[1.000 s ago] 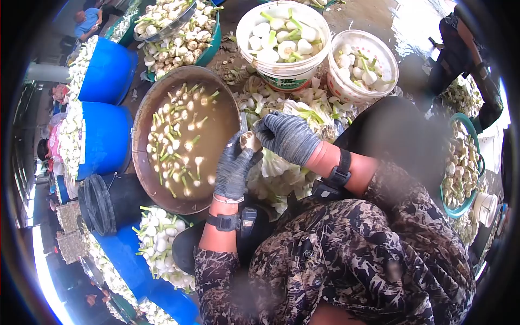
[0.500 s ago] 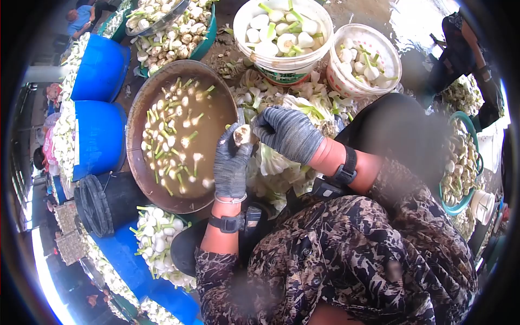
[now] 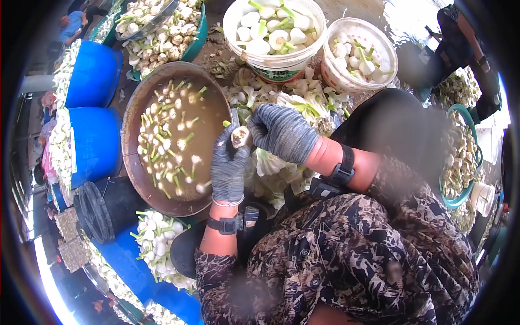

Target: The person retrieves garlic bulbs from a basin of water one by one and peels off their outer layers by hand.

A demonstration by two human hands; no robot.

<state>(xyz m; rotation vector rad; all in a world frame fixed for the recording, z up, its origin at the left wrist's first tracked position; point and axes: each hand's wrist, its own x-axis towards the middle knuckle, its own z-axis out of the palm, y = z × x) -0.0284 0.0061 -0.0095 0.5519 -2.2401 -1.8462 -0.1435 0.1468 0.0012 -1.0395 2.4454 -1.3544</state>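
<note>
Round, brown-marked white garlic bulb [image 3: 240, 137] sat in hand

A round brown basin [image 3: 179, 70] held murky water [image 3: 212, 119] and green-stemmed garlic [image 3: 181, 144]; a white plastic bucket [image 3: 301, 60] held pale bulbs [image 3: 279, 39], its green label [image 3: 281, 76] unreadable. The left grey-gloved hand [image 3: 228, 168] had its grip clamped on the garlic bulb. The right grey-gloved hand [image 3: 284, 134] had its grip curled together beside it, contents unclear.

white glare on floor [image 3: 407, 20], upper right | fisheye-bent edges, black corners | blurred smudges
</note>
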